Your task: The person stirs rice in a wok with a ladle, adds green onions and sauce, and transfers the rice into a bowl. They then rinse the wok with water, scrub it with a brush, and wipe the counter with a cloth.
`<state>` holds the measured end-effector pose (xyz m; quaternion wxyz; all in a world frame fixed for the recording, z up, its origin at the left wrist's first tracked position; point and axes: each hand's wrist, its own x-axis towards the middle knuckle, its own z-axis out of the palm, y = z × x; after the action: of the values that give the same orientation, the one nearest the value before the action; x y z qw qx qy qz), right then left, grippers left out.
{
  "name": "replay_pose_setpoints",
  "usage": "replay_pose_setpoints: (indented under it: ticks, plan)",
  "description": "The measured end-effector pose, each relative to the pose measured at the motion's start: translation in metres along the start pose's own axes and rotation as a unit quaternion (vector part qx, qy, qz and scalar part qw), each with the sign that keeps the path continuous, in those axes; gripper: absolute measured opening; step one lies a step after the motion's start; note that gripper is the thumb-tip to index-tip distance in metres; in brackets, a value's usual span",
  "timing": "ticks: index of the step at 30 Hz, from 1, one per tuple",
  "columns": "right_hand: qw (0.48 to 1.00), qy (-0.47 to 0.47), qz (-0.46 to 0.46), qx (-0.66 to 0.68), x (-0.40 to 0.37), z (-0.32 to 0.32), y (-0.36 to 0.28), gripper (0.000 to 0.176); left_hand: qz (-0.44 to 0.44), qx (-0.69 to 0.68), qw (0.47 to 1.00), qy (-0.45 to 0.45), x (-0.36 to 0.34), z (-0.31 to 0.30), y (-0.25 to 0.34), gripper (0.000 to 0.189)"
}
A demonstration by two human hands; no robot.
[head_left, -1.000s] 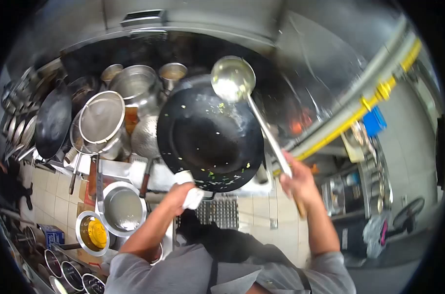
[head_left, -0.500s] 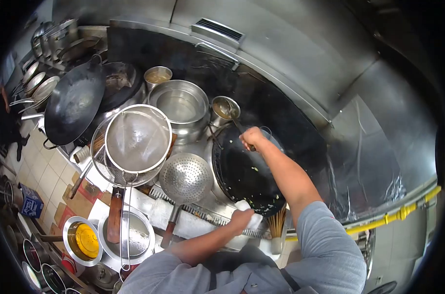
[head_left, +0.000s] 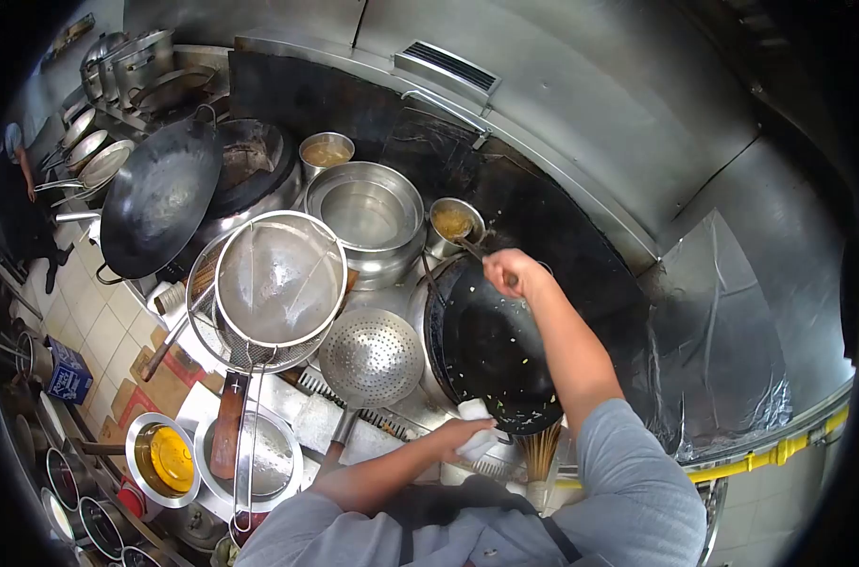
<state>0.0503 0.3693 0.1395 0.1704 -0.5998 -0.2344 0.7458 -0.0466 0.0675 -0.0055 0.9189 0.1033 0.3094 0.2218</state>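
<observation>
- Your shirt (head_left: 656, 515): plain grey fabric, short-sleeved.
- Right sleeve (head_left: 609, 435) and left sleeve (head_left: 288, 529): loose grey cuffs, each ending near the elbow.
- Your apron (head_left: 439, 501): dark, worn over the shirt front, with a narrow dark strap (head_left: 566, 541) crossing the shoulder.
- Forearms: uncovered from cuff to wrist.
- Left hand (head_left: 463, 435) and right hand (head_left: 510, 274): bare.

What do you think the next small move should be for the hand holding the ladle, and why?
Probably lift the ladle out of the small pot and swing it over the wok. The right hand has the ladle's bowl end dipped in that pot's brownish liquid. The left hand grips the wok's near edge through a white cloth, and the wok holds only scattered scraps.
</observation>
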Motion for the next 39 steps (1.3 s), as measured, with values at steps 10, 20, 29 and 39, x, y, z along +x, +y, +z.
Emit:
replay_pose_setpoints:
  ticks: [10,20,29,39]
  plan:
    - [0.852,0.179,-0.311,-0.38,-0.08,0.054,0.05,0.032,0.077,0.028,0.994,0.071,-0.101,-0.054,-0.005,0.028]
    - [0.976,-0.171,0.071,0.111,0.072,0.133,0.028,0.015,0.164,-0.119,0.974,0.103,-0.171,-0.106,-0.103,0.037]
    - [0.854,-0.4,0.069,0.325,-0.047,0.031,0.097,0.036,0.188,-0.44,0.868,0.131,-0.069,-0.155,-0.241,0.033]
    - [0.881,-0.332,-0.006,0.336,-0.247,-0.107,0.179,0.049,0.116,-0.477,0.861,0.133,0.131,-0.136,-0.323,0.042]
